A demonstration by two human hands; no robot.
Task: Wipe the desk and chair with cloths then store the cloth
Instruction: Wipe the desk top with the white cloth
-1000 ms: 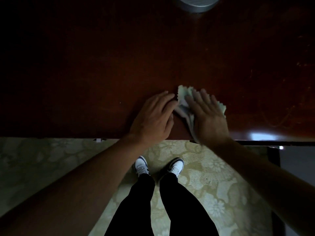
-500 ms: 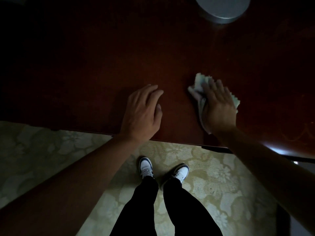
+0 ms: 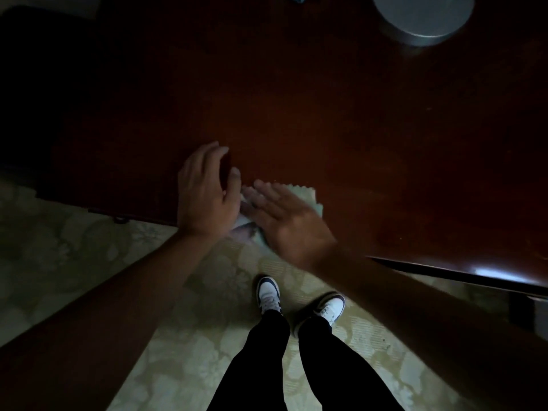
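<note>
Dim room, person standing at dark wooden desk (image 3: 326,120) | right hand (image 3: 284,218) flat, fingers straight, presses pale green cloth (image 3: 305,194) at desk's near edge | left hand (image 3: 204,191) relaxed, apparently touching the cloth's left side | grey round object (image 3: 424,16) far right

Pale green cloth (image 3: 299,194); dark reddish-brown desk (image 3: 296,114); floral beige floor (image 3: 184,360).

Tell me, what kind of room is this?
Probably a dim home or hotel room: a dark polished reddish wooden desk, pale floral-patterned carpet underfoot, and a round grey metal lidded container at the desk's far edge.
</note>
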